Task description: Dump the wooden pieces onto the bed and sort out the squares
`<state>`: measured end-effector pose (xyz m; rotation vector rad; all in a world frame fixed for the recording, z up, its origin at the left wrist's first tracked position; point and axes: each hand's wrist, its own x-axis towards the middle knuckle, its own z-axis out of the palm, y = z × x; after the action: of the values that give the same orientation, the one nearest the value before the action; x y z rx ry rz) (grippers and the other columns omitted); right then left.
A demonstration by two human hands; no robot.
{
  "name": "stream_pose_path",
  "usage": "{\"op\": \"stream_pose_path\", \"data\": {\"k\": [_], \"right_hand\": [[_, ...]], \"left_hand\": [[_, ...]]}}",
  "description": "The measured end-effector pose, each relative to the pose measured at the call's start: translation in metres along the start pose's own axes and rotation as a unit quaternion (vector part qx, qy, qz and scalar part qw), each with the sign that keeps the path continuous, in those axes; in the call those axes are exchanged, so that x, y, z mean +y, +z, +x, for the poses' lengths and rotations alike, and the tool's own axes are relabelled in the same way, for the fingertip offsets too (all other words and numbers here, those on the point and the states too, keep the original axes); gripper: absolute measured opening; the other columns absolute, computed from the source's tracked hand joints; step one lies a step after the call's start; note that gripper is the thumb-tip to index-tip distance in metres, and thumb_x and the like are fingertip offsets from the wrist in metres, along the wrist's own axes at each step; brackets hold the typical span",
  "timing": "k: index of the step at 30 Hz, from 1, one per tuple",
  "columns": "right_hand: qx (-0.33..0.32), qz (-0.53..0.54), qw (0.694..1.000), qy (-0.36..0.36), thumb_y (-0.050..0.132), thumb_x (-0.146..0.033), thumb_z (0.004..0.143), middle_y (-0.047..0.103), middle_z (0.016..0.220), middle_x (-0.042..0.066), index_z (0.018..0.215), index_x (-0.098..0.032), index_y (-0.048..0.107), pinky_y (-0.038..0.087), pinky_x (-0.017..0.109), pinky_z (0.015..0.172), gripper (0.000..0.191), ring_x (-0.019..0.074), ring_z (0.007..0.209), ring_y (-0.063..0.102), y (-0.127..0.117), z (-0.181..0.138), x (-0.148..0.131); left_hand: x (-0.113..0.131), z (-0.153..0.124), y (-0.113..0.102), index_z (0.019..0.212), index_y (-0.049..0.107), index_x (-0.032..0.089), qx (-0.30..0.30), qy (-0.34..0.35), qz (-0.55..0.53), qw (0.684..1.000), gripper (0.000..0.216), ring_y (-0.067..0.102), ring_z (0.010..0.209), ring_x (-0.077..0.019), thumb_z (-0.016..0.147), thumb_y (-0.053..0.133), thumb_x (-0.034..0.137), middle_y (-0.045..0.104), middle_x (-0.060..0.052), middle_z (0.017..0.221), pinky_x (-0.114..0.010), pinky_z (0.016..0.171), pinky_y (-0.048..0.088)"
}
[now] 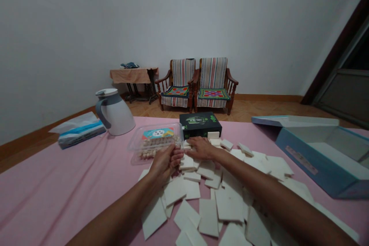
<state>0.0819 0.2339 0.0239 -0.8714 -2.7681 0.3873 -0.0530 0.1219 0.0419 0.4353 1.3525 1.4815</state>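
My left hand (163, 162) is at the right edge of a clear plastic box (134, 144), its fingers curled together. Whatever may be in its grasp is hidden. Brown nut-like pieces fill the box, under a blue and yellow label (158, 133). Just to the right, my right hand (201, 148) reaches over small white tiles (192, 176), palm down, fingers stretched out and touching the pile. Flat white pieces of several sizes lie scattered beneath both forearms. Right behind my right hand stands a black box (201, 121) with green print.
A grey-white jug (119, 117) and a tissue pack (82, 132) stand on the pink cloth (57, 184) at left. An open blue box (313, 157) is at right. Beyond are two wooden armchairs (213, 75) and a small covered table (132, 76).
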Motion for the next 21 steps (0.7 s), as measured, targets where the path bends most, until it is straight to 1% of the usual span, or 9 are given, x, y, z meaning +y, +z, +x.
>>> {"op": "stream_pose_path", "data": {"k": [4,6,8,10,11,13,16,18,21], "right_hand": [[-0.012,0.01,1.0,-0.015,0.042,-0.051,0.09,0.051,0.137,0.018,0.127,-0.017,0.055,0.033,0.051,0.097,0.052,0.0331,0.122,0.048,0.001,-0.019,0.003],[-0.016,0.012,1.0,-0.022,0.044,-0.049,0.09,0.054,0.134,0.017,0.125,-0.018,0.056,0.033,0.052,0.097,0.049,0.0325,0.12,0.05,-0.006,-0.034,0.004],[-0.016,0.007,1.0,-0.022,0.049,-0.048,0.088,0.059,0.127,0.016,0.121,-0.019,0.058,0.033,0.05,0.096,0.045,0.0315,0.115,0.053,-0.015,-0.047,0.004],[-0.018,0.0,1.0,-0.018,0.054,-0.046,0.086,0.064,0.117,0.014,0.113,-0.019,0.062,0.034,0.048,0.095,0.04,0.0301,0.108,0.056,-0.024,-0.055,0.003],[-0.017,-0.001,1.0,-0.012,0.055,-0.045,0.085,0.066,0.112,0.014,0.108,-0.019,0.064,0.035,0.046,0.094,0.036,0.0291,0.105,0.058,-0.027,-0.057,0.002],[-0.001,0.013,1.0,0.009,0.054,-0.039,0.086,0.068,0.104,0.013,0.1,-0.017,0.067,0.038,0.04,0.089,0.029,0.0268,0.098,0.061,-0.03,-0.055,0.0],[0.071,0.103,0.991,0.047,0.054,-0.025,0.084,0.07,0.098,0.011,0.09,-0.017,0.069,0.042,0.034,0.084,0.019,0.0237,0.093,0.063,-0.026,-0.04,-0.007],[0.112,0.266,0.952,0.098,0.057,-0.017,0.078,0.07,0.091,0.008,0.081,-0.018,0.069,0.045,0.033,0.084,0.012,0.0217,0.089,0.063,-0.018,-0.024,-0.014],[0.108,0.509,0.834,0.183,0.062,-0.013,0.072,0.068,0.079,0.004,0.072,-0.019,0.065,0.051,0.032,0.072,0.006,0.0189,0.077,0.064,-0.004,-0.001,-0.025]], "left_hand": [[0.006,-0.021,-0.024,0.073,0.064,0.012,-0.083,0.019,0.1,0.991,0.017,0.055,0.036,-0.0114,0.078,0.069,0.028,0.065,-0.004,0.055,-0.016,0.031,0.038],[0.014,-0.027,-0.041,0.071,0.065,0.014,-0.092,0.142,0.229,0.959,0.02,0.058,0.041,-0.0127,0.075,0.071,0.032,0.066,-0.004,0.059,-0.019,0.036,0.042],[0.026,-0.026,-0.059,0.076,0.068,0.017,-0.03,0.349,0.379,0.857,0.019,0.062,0.054,-0.0138,0.079,0.066,0.036,0.068,-0.003,0.067,-0.022,0.05,0.05],[0.037,-0.018,-0.074,0.082,0.071,0.019,0.011,0.488,0.467,0.737,0.019,0.066,0.075,-0.0177,0.083,0.061,0.036,0.071,-0.006,0.081,-0.028,0.071,0.053],[0.042,-0.011,-0.079,0.086,0.072,0.019,0.003,0.523,0.496,0.693,0.021,0.065,0.082,-0.019,0.086,0.058,0.035,0.071,-0.007,0.087,-0.03,0.078,0.053],[0.046,0.002,-0.082,0.093,0.072,0.019,-0.029,0.557,0.536,0.633,0.024,0.064,0.089,-0.0201,0.089,0.053,0.033,0.07,-0.009,0.094,-0.033,0.082,0.051],[0.042,0.021,-0.073,0.102,0.071,0.018,-0.072,0.568,0.58,0.58,0.023,0.061,0.093,-0.0212,0.09,0.054,0.029,0.068,-0.011,0.099,-0.035,0.083,0.05],[0.036,0.03,-0.064,0.105,0.069,0.017,-0.086,0.563,0.602,0.559,0.022,0.059,0.093,-0.0219,0.089,0.056,0.025,0.067,-0.011,0.099,-0.035,0.082,0.049],[0.029,0.039,-0.056,0.104,0.068,0.017,-0.086,0.56,0.614,0.549,0.021,0.058,0.089,-0.0212,0.088,0.056,0.02,0.066,-0.011,0.094,-0.034,0.078,0.049]]}}
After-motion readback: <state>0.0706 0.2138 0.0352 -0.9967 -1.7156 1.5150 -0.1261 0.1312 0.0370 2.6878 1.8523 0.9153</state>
